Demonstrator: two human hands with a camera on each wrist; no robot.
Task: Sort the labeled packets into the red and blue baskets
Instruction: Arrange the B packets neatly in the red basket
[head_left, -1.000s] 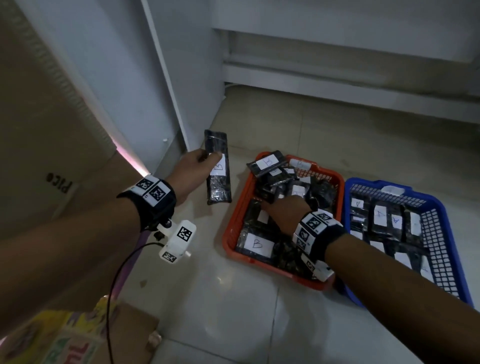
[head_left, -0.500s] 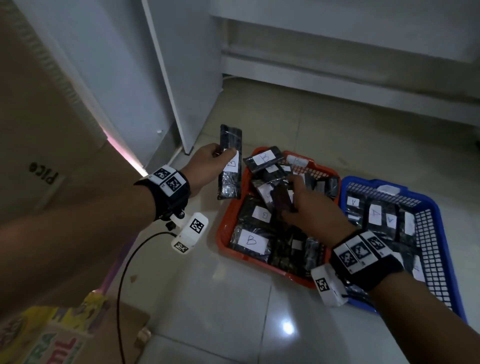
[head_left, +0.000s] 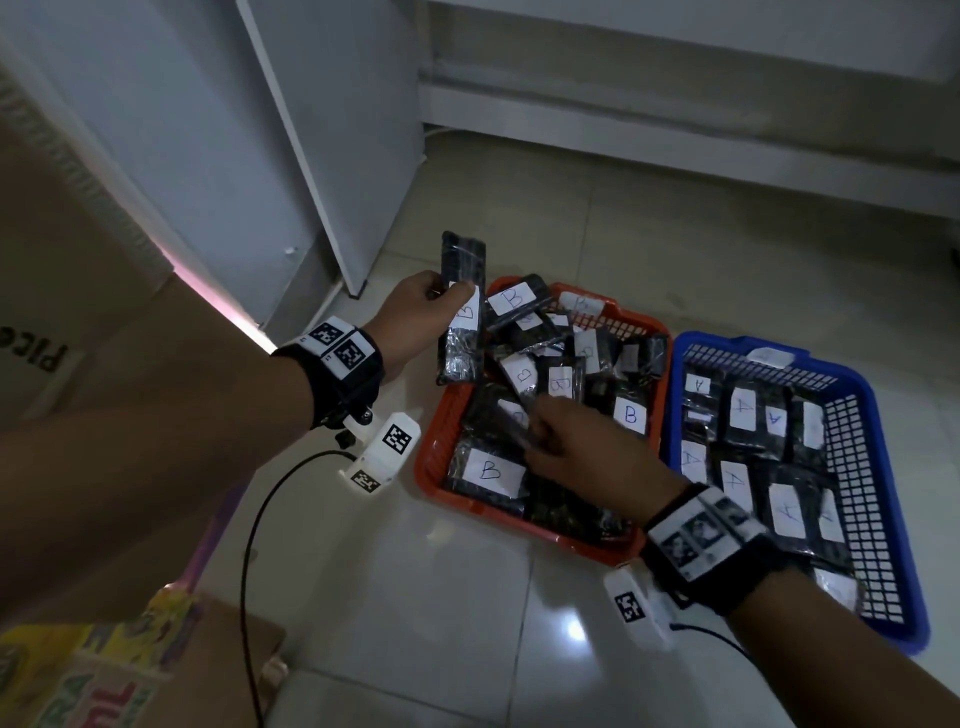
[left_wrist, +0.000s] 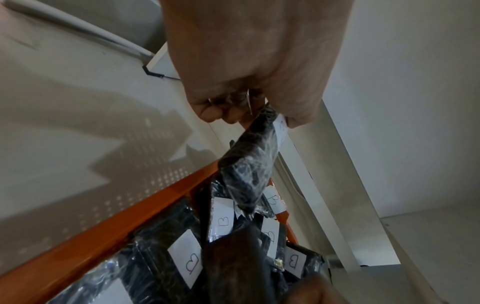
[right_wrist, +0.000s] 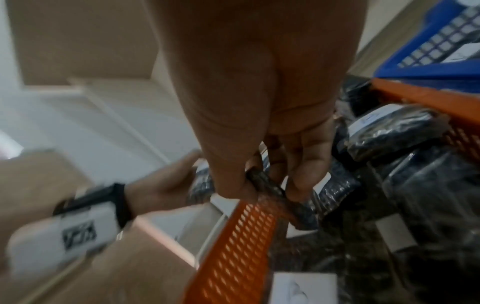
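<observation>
Indoors, on a pale tiled floor (head_left: 467, 597), a person sorts labeled packets, w/ cardboard box (head_left: 93, 322) at far left, white cabinet panel (head_left: 332, 156) behind, and bare tile open in front of the baskets. Left hand (head_left: 415, 317) grips a dark, plastic-wrapped packet (head_left: 460, 322) by its middle, thumb over the white "B" label, fingers curled round it; packet stands about upright just above the left rim of the red basket (head_left: 431, 447). Wrist view shows its lower end hanging over the basket's edge. Right hand (head_left: 587, 447), over the basket's centre, pinches a second dark packet (head_left: 519, 410) betw. thumb and fingers; its label can't be read. Red basket is filled w/ a jumble of dark packets, white labels all marked "B" where legible. Blue basket (head_left: 878, 467), touching or just beside it at right, holds flatter rows of packets labeled "A," w/ a strip of bare mesh along its right side. Both wrists wear black bands w/ marker tags.
</observation>
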